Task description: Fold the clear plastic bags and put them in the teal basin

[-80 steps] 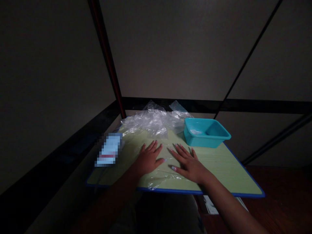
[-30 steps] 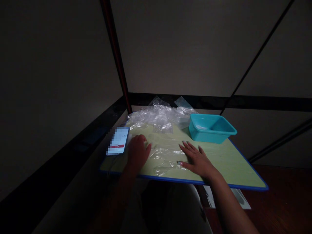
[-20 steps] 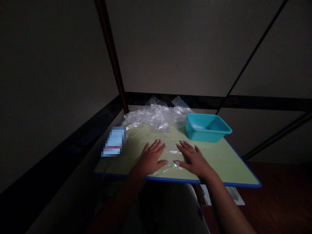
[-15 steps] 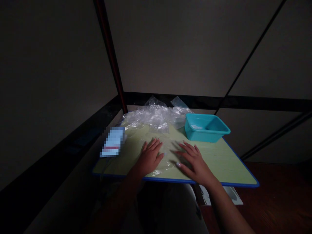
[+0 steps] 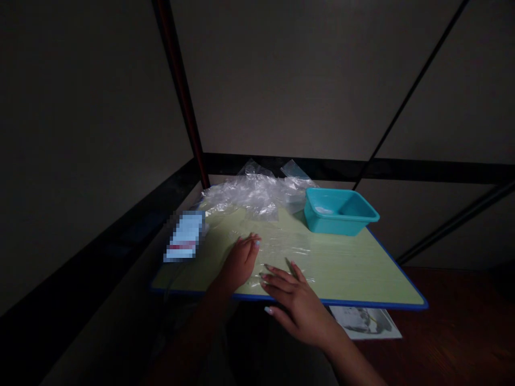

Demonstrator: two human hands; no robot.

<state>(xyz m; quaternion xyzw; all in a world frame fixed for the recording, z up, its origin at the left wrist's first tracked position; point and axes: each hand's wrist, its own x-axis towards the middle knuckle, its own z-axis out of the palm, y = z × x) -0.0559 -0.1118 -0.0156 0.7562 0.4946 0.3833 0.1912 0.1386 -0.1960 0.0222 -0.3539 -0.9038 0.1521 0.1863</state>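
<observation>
A clear plastic bag (image 5: 286, 247) lies flat on the yellow-green table (image 5: 362, 268), faint except for its shiny creases. At the bag's left edge is my left hand (image 5: 240, 261), its fingers curled in and the thumb pressed against them, pinching the film. My right hand (image 5: 295, 300) hangs over the table's front edge, palm down with fingers spread, its fingertips over the near part of the bag. Nothing is held in the right hand.
Crumpled clear plastic bags (image 5: 257, 190) are heaped at the back of the table. A turquoise basin (image 5: 338, 224) stands at the back right, something whitish inside. A blurred-out phone-like rectangle (image 5: 185, 236) is at the left edge. Walls (image 5: 281, 80) rise behind.
My right hand has slid toward me and left, down to the table's front edge. The left hand has gone from spread fingers to a pinch.
</observation>
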